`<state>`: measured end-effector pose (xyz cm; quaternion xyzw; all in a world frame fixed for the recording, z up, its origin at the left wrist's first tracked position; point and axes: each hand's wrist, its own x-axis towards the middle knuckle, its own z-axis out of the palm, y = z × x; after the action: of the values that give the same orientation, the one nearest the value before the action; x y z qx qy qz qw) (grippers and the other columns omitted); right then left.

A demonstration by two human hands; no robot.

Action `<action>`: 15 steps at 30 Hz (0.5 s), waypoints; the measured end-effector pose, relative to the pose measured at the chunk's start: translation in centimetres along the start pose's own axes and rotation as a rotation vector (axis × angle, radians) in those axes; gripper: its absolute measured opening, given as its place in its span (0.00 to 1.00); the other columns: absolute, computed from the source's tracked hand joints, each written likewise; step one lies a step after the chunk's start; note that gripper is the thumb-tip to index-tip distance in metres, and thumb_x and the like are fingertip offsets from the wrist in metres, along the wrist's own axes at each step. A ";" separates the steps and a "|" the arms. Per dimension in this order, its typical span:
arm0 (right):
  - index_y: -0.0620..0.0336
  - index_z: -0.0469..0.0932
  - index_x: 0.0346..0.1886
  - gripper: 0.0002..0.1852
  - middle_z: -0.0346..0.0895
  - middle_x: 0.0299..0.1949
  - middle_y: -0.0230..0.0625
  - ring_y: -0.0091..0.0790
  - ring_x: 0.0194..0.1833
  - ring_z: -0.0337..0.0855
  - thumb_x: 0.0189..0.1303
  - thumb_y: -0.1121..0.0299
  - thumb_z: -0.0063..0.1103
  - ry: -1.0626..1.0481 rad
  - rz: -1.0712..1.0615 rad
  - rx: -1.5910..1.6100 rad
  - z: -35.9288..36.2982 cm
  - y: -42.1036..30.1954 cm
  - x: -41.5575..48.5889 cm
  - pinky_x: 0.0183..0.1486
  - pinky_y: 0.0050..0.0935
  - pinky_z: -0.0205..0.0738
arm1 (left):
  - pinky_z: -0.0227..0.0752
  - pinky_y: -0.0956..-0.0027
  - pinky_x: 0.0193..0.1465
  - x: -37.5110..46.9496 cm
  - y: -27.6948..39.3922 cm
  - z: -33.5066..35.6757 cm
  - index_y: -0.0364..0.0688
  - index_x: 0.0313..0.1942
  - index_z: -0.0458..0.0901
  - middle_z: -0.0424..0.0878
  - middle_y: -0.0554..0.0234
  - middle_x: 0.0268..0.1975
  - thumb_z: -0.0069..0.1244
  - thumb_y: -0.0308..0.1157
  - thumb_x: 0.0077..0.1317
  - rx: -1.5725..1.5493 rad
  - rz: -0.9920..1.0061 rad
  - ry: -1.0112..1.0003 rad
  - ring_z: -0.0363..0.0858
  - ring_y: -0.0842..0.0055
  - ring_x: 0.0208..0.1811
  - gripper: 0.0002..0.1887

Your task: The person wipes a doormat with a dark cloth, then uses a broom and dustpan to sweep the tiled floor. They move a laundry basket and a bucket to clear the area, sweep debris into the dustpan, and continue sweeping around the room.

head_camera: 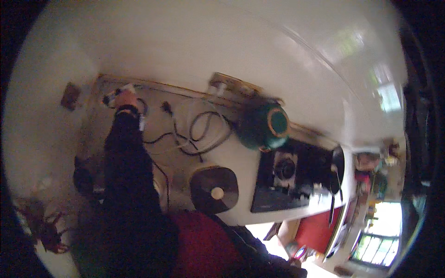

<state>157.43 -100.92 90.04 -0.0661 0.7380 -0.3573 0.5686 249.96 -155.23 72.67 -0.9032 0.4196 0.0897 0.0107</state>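
Note:
My left hand [127,99] reaches to the far left corner of the pale countertop [243,166], its fingers around a small white-and-dark object [112,98] too blurred to name. To its right lies a black plug [167,107], and a dark power cord [208,149] coils loosely across the counter. My right hand [295,263] is low at the lower right, beside my body and off the counter. It appears closed on a shiny multicoloured object [303,253], blurred and partly hidden. Nearer me sits a dark rounded-square lid or container [205,184] with a pale round knob.
A green rounded vessel [259,127] with an orange ring stands before a wooden rack [236,85] at the back wall. Right of it is a black cooktop [313,163] with a dark pan [338,165], its handle past the counter edge. A red panel [318,231] is below.

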 end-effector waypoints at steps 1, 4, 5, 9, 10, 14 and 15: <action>0.51 0.64 0.23 0.11 0.65 0.20 0.24 0.20 0.18 0.63 0.62 0.67 0.53 0.043 0.011 -0.032 -0.8 1.1 -1.3 0.22 0.19 0.60 | 0.80 0.54 0.52 1.4 -0.4 0.2 0.38 0.50 0.84 0.83 0.49 0.56 0.46 0.39 0.72 0.113 0.005 -0.145 0.84 0.55 0.52 0.17; 0.53 0.64 0.21 0.12 0.61 0.17 0.24 0.22 0.17 0.62 0.59 0.66 0.54 0.140 -0.085 0.075 -1.6 3.8 -3.0 0.23 0.23 0.62 | 0.73 0.46 0.62 3.0 -2.2 2.0 0.45 0.60 0.79 0.77 0.54 0.65 0.43 0.42 0.71 0.371 0.246 -0.049 0.81 0.54 0.60 0.21; 0.51 0.64 0.19 0.13 0.59 0.15 0.24 0.24 0.16 0.61 0.60 0.66 0.51 0.199 -0.070 0.041 -1.9 4.2 -3.0 0.23 0.27 0.61 | 0.72 0.46 0.63 3.5 -2.8 2.5 0.45 0.61 0.78 0.75 0.53 0.66 0.43 0.42 0.72 0.281 0.196 -0.074 0.80 0.53 0.60 0.22; 0.50 0.64 0.19 0.15 0.60 0.15 0.23 0.24 0.17 0.64 0.64 0.65 0.50 0.225 0.191 0.599 -2.8 4.9 -1.3 0.24 0.26 0.62 | 0.76 0.49 0.55 6.5 -3.0 0.7 0.42 0.63 0.75 0.79 0.48 0.61 0.44 0.43 0.71 0.135 0.311 -0.147 0.82 0.53 0.56 0.24; 0.52 0.65 0.22 0.13 0.62 0.16 0.25 0.24 0.17 0.66 0.65 0.67 0.48 0.265 0.164 0.358 -3.2 5.0 -0.8 0.23 0.26 0.63 | 0.77 0.49 0.48 6.7 -2.0 -0.1 0.41 0.65 0.72 0.80 0.47 0.59 0.45 0.42 0.72 0.214 0.367 -0.123 0.83 0.54 0.52 0.25; 0.55 0.67 0.26 0.10 0.63 0.18 0.24 0.21 0.17 0.64 0.66 0.69 0.50 -0.067 0.237 0.631 -4.9 6.0 2.4 0.23 0.21 0.60 | 0.79 0.54 0.39 2.6 4.8 -5.4 0.37 0.61 0.73 0.82 0.46 0.53 0.47 0.39 0.70 -0.022 0.230 -0.259 0.85 0.59 0.40 0.23; 0.55 0.68 0.28 0.09 0.62 0.18 0.24 0.21 0.17 0.64 0.66 0.69 0.51 -0.048 0.237 0.768 -5.1 6.8 3.4 0.23 0.20 0.60 | 0.79 0.55 0.37 1.3 6.6 -7.0 0.36 0.60 0.74 0.82 0.46 0.52 0.48 0.38 0.70 -0.092 0.206 -0.276 0.85 0.60 0.37 0.22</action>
<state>153.84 -95.28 83.75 0.2284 0.5400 -0.5375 0.6061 246.78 -161.14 79.73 -0.8342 0.4998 0.2323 0.0177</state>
